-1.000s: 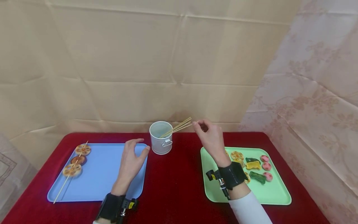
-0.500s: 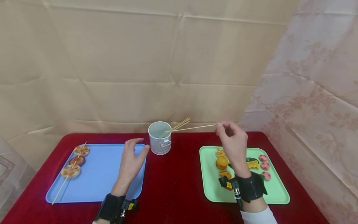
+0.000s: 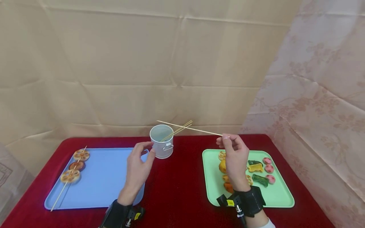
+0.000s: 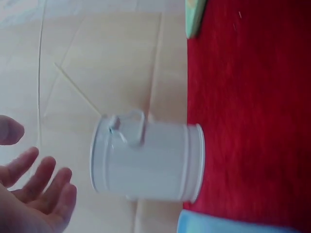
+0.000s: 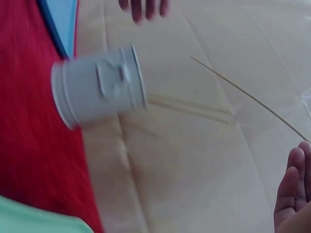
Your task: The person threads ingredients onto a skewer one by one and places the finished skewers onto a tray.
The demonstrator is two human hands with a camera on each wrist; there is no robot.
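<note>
My right hand (image 3: 237, 156) pinches one end of a thin bamboo skewer (image 3: 196, 129), which points left with its free tip above the small white metal bucket (image 3: 162, 148). More skewers (image 3: 182, 128) lean out of that bucket toward the right. Beside the bucket, my left hand (image 3: 139, 167) is held with fingers and thumb spread, nothing between them. In the left wrist view those fingers are apart from the bucket (image 4: 150, 162). The right wrist view has the held skewer (image 5: 252, 99) running to my right fingertips (image 5: 305, 148).
On the left, a blue tray (image 3: 105, 183) bears a skewer threaded with lotus root slices (image 3: 70, 176) and a brown round piece (image 3: 77, 165). A green tray (image 3: 278, 193) on the right holds several toy food pieces, including pink rounds (image 3: 269, 168) and green pepper (image 3: 260, 180). Red cloth (image 3: 176, 190) covers the table.
My right hand has drawn one skewer out of the bucket toward the right and swung its free tip up. My left hand has shifted slightly right, closer to the bucket.
</note>
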